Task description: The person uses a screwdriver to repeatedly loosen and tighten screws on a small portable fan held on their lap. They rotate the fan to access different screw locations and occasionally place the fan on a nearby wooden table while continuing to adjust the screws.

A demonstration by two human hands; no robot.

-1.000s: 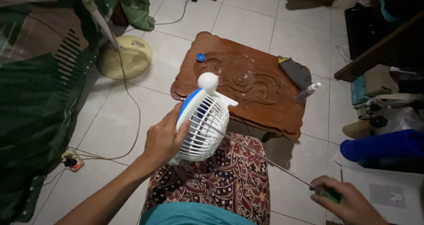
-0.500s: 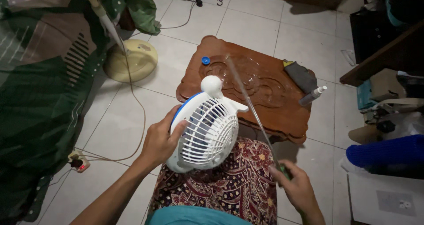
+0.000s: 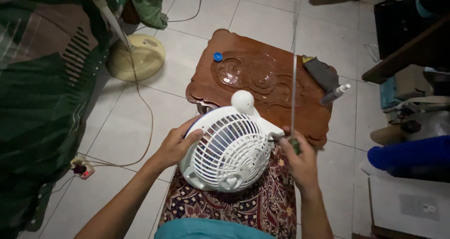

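Observation:
A small white fan (image 3: pixel 229 147) with a round grille rests on my lap, grille facing up. My left hand (image 3: pixel 177 145) grips its left rim, fingers over the grille edge. My right hand (image 3: pixel 299 160) is closed on a long thin screwdriver (image 3: pixel 294 79) with a green handle. Its shaft points up and away over the table. That hand sits against the fan's right side.
A carved wooden low table (image 3: pixel 300 112) stands ahead, with a clear plastic fan blade (image 3: pixel 255 75), a blue cap (image 3: pixel 218 57), a dark cloth (image 3: pixel 321 73) and a spray bottle (image 3: pixel 333 95). A cream fan base (image 3: pixel 138 58) and a cord lie left. Green bedding fills the left side.
My right hand came in from the lower right with the screwdriver and now meets the fan's right side. The fan has settled lower onto my lap.

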